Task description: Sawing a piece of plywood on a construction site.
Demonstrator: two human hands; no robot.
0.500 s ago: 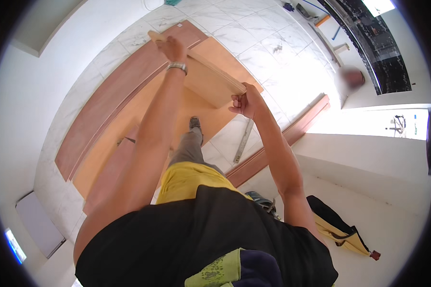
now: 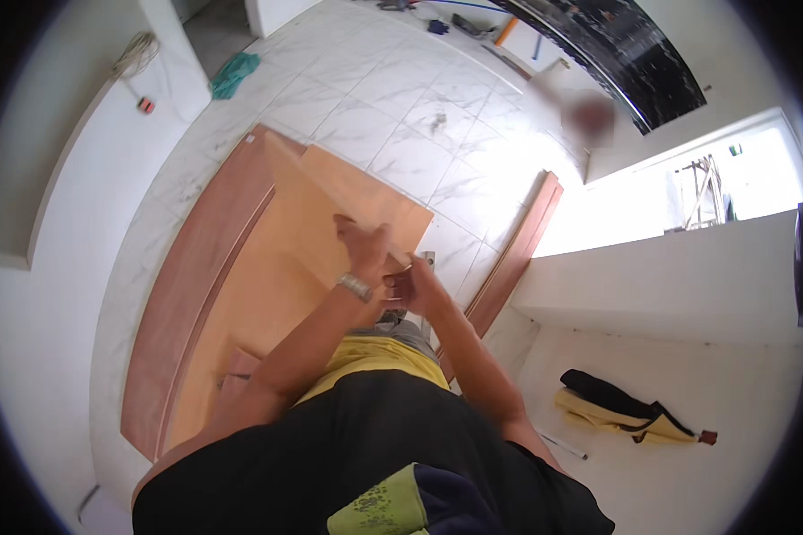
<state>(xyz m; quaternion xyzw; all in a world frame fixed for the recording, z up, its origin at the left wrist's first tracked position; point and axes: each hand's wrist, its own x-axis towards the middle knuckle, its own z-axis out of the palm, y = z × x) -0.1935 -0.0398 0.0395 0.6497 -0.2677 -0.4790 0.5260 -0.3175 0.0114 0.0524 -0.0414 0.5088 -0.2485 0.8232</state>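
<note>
A light plywood panel (image 2: 348, 209) is held tilted above wooden boards (image 2: 205, 294) on the marble floor (image 2: 401, 116), its near edge gripped by the left hand (image 2: 363, 247) and, apparently, the right hand (image 2: 412, 287), fingers curled closed

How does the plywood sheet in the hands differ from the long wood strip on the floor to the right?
The plywood sheet is broad, pale orange and held by both hands at its near edge; the long wood strip is narrow, darker reddish-brown and lies untouched on the tile floor beside the white ledge. Both are flat wood.
</note>
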